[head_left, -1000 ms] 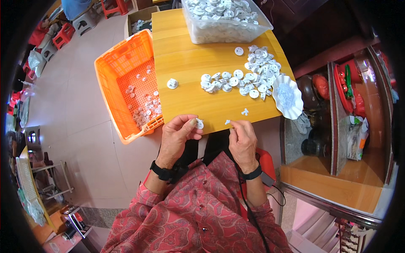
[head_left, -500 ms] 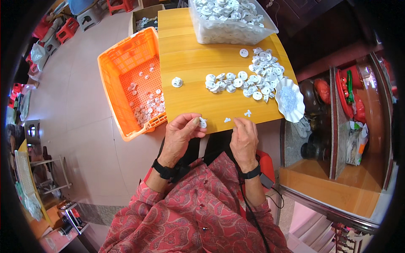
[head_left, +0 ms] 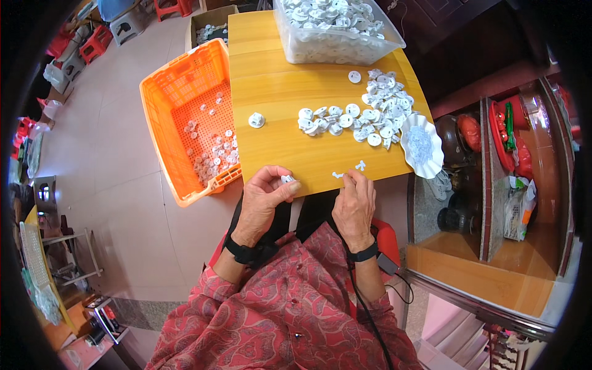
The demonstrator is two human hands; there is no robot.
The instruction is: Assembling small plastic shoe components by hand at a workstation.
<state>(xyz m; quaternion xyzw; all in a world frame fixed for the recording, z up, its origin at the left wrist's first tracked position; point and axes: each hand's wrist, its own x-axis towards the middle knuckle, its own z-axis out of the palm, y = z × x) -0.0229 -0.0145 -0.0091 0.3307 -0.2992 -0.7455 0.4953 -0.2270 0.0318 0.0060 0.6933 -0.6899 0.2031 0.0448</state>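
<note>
Both hands have stayed at the near edge of the table point(head_left: 277, 74) over the last second; only small finger shifts show. Far left, the orange crate point(head_left: 166, 92) holds scattered white pieces. The left hand point(head_left: 262, 197) pinches a small white plastic part point(head_left: 287, 179) between thumb and fingertips, right at the table edge. The right hand point(head_left: 354, 203) has its fingertips curled at two tiny white bits point(head_left: 348, 171); whether it grips one I cannot tell. Farther right lie the heap of white discs point(head_left: 364, 111) and a white frilled dish point(head_left: 422, 145).
</note>
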